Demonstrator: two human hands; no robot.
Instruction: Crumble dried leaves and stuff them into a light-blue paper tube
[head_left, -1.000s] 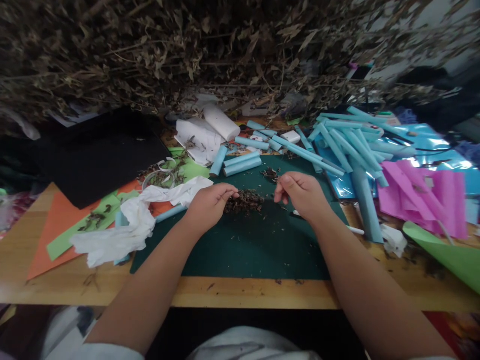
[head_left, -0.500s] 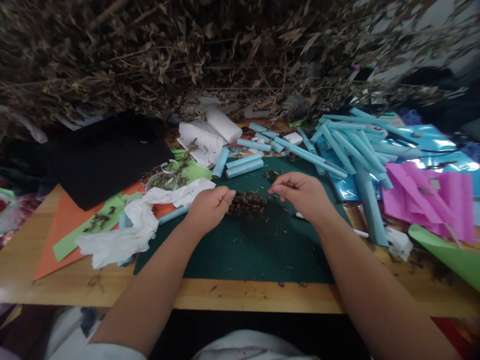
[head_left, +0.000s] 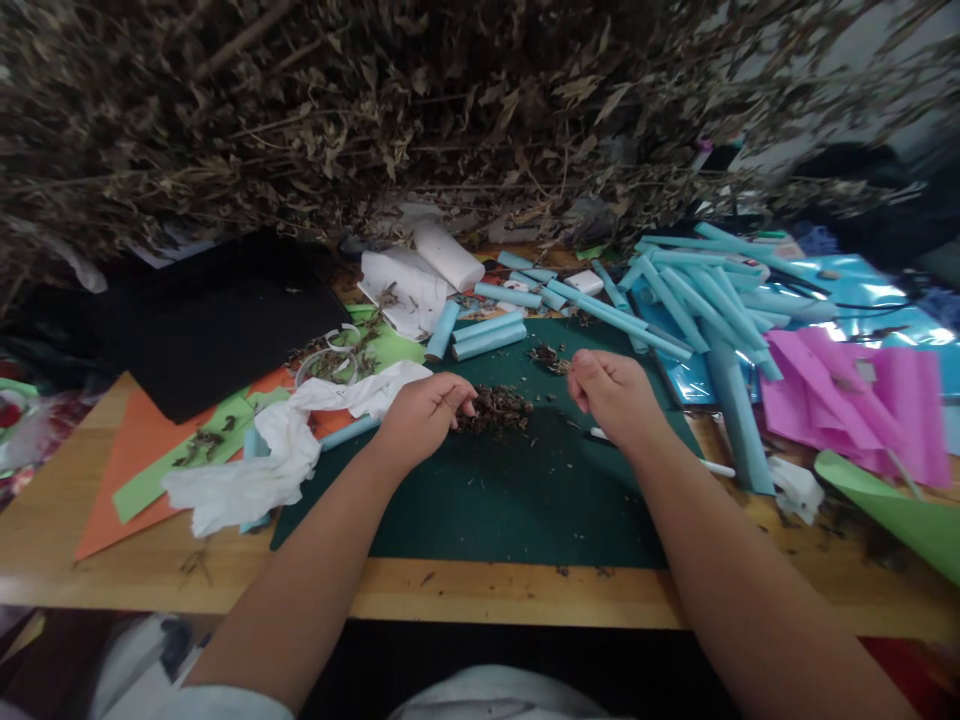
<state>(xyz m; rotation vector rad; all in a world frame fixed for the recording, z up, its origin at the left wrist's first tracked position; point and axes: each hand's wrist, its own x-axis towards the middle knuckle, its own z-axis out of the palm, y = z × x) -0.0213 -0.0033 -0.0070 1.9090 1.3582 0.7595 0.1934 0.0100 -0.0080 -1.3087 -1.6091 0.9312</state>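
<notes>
A small heap of crumbled dried leaves [head_left: 498,408] lies on a dark green cutting mat [head_left: 495,490]. My left hand [head_left: 421,415] rests at the heap's left edge, fingers curled and pinched on bits of the dried leaves. My right hand [head_left: 611,392] hovers just right of the heap, fingers drawn into a loose fist; what it holds, if anything, is hidden. A smaller scatter of leaf crumbs [head_left: 547,357] sits beyond the heap, close to my right hand's knuckles.
Dried leafy branches [head_left: 420,110] hang over the table's far side. Several light blue paper rolls [head_left: 690,290] lie right, with pink sheets [head_left: 855,400] and a green paper cone [head_left: 892,510]. Crumpled white tissue [head_left: 255,460], orange and green paper [head_left: 142,470], black cloth [head_left: 210,320] at left.
My right hand has pulled its fingers in from a stretched pinch to a closed fist and moved slightly right. My left hand stays at the heap's edge.
</notes>
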